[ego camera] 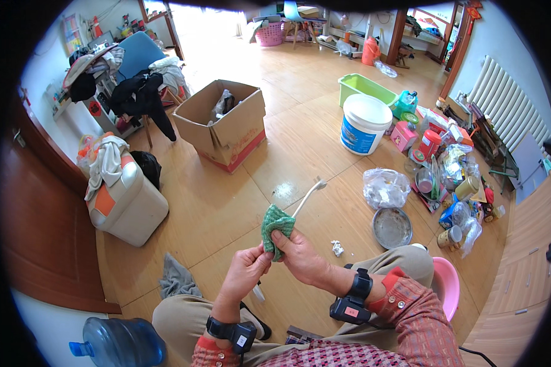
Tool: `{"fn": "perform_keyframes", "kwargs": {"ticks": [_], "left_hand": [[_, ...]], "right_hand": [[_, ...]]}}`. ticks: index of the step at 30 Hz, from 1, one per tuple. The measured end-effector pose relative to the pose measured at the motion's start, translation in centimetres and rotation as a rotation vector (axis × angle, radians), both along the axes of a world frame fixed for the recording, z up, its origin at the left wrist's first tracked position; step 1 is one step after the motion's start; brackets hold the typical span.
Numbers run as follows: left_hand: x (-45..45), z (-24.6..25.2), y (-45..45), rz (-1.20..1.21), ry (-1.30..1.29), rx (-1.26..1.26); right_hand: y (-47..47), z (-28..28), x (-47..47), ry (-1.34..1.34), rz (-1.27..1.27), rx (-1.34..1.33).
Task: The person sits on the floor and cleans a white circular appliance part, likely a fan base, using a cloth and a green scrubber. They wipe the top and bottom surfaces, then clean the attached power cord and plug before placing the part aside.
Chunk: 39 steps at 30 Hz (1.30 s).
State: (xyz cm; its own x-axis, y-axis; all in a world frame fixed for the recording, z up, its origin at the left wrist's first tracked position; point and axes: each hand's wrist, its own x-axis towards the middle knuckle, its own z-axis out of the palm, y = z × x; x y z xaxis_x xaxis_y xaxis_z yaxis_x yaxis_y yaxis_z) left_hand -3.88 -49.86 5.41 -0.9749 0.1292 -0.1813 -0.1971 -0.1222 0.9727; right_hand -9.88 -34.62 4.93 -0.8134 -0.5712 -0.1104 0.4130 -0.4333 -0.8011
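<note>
A green knitted cloth is bunched between my hands, above the wooden floor. My right hand grips it with the thumb on top. A slim, curved white handle sticks out from the cloth; its small greyish head is blurred and looks like a brush. With thumb and fingertips, my left hand pinches the cloth's lower edge. The part of the handle inside the cloth is hidden. Beyond the hands, a patch of white powder lies on the floor.
An open cardboard box and a white bucket stand ahead. At right are a round metal pan, a plastic bag, a pink basin and piled household items. At left lie a grey cloth and a blue water bottle.
</note>
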Motion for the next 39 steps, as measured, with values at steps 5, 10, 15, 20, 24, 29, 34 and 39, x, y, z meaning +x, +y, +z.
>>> {"fn": "perform_keyframes", "kwargs": {"ticks": [5,10,15,20,24,29,34,39], "left_hand": [[0.5,-0.4,-0.4,-0.125,0.016,-0.253],[0.3,0.4,-1.6,-0.243,0.041,-0.343],[0.9,1.0,-2.0,-0.307,-0.116,-0.254],[-0.9,-0.5,-0.5,-0.09,-0.024,-0.248],[-1.4,-1.5,1.0,0.023,0.064,-0.138],[-0.9,-1.3,0.9,-0.029,0.162,-0.37],[-1.0,-0.9,0.4,0.015,0.313,-0.434],[-2.0,-1.0,-0.1,0.208,0.319,-0.623]], "right_hand": [[1.7,-0.2,-5.3,-0.208,-0.299,-0.117],[4.2,-0.6,-10.5,-0.36,-0.305,-0.343],[6.1,-0.3,-12.1,-0.237,-0.35,-0.262],[2.1,-1.1,-5.3,-0.118,-0.205,-0.134],[-0.2,-1.0,-0.3,-0.149,-0.156,-0.036],[2.8,-0.4,-6.6,-0.335,-0.314,-0.196],[6.9,1.4,-11.7,0.023,-0.516,-0.201],[5.7,1.3,-9.5,0.103,-0.424,-0.184]]}}
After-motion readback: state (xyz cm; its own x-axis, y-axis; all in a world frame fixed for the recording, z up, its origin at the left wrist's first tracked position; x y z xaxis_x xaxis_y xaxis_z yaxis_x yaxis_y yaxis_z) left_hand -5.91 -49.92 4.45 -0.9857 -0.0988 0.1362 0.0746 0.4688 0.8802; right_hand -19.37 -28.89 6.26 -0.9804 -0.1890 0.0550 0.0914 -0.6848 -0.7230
